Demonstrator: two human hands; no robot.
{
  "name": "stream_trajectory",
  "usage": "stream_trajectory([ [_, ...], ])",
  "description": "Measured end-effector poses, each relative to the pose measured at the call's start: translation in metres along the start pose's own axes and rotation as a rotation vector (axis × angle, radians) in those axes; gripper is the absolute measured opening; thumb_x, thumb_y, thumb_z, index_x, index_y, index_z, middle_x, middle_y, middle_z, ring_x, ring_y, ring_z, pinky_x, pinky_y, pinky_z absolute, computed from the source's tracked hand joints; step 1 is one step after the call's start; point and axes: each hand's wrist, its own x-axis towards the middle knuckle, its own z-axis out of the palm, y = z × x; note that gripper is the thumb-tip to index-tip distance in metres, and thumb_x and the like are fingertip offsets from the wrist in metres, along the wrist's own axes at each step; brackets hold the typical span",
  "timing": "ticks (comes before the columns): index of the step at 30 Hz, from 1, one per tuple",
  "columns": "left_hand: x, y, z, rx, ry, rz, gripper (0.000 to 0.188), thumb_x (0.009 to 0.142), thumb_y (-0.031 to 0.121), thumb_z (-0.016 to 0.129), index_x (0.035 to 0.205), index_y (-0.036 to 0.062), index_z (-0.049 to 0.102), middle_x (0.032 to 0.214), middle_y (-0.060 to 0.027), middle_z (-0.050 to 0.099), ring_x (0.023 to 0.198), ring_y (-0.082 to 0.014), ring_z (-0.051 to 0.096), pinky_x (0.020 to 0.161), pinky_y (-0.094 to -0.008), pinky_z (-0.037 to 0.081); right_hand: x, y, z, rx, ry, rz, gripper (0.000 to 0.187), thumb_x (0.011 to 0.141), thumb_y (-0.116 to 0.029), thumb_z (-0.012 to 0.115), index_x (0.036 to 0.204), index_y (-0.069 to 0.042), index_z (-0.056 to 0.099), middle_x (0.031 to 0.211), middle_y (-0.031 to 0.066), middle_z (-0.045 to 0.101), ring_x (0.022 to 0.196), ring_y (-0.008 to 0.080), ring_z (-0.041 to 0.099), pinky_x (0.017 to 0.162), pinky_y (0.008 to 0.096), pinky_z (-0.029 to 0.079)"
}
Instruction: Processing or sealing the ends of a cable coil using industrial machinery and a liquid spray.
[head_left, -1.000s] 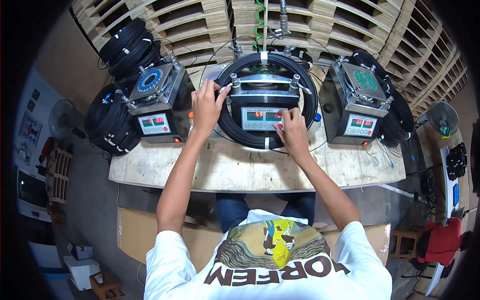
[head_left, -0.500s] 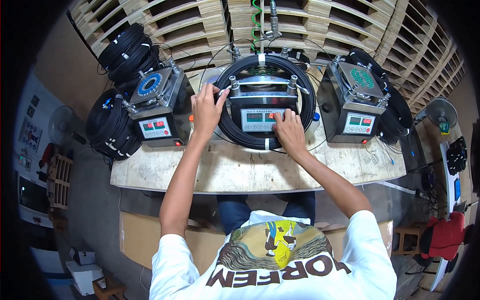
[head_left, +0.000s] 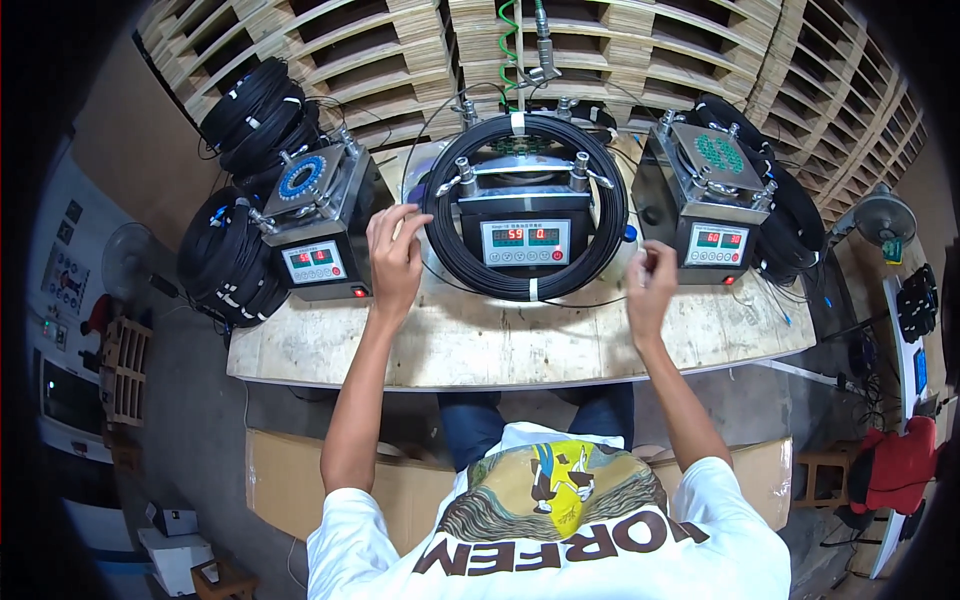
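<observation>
A dark, box-shaped machine with a steel top and a panel of red lit digits stands on the pale plywood table and serves as landmark here. A large round coil of black cable, bound with white ties, loops around it, the lower part of the coil passing in front of the panel.

The bare left hand is just left of the machine, fingertips beside the coil's left edge; whether they touch it cannot be told. Its thumb and forefinger stand modestly apart, with nothing visible between them. The bare right hand is to the right of the machine and nearer the person, below a round blue button, its fingers loosely curled, slightly parted and seemingly holding nothing.

Left of the machine stands a similar box topped by a blue ring of small parts; right of it, another topped by green parts. Stacked pale wooden pallets rise behind it.
</observation>
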Motion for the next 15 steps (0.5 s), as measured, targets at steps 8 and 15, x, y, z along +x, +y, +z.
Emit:
stream_trajectory([
  [8, -0.011, -0.004, 0.012, -0.241, 0.024, -0.524, 0.026, 0.098, 0.015, 0.055, 0.12, 0.0022, 0.058, 0.102, -0.0174, 0.062, 0.094, -0.0276, 0.062, 0.079, -0.0367, 0.05, 0.02, 0.037, -0.041, -0.019, 0.021, 0.141, 0.029, 0.095, -0.011, 0.061, 0.121, 0.0, 0.053, 0.082, 0.0048, 0.05, 0.064, 0.0098, 0.044, 0.058, 0.0245, 0.04],
  [15, -0.011, -0.026, 0.023, -0.345, 0.001, -0.653, 0.026, 0.098, 0.014, 0.056, 0.12, 0.0006, 0.057, 0.081, -0.0121, 0.068, 0.067, -0.0183, 0.064, 0.063, -0.0331, 0.051, 0.049, 0.014, -0.012, 0.482, -0.134, 0.482, 0.019, 0.101, -0.012, 0.049, 0.114, 0.001, 0.054, 0.075, 0.0077, 0.062, 0.044, 0.0052, 0.044, 0.04, 0.0232, 0.034],
])
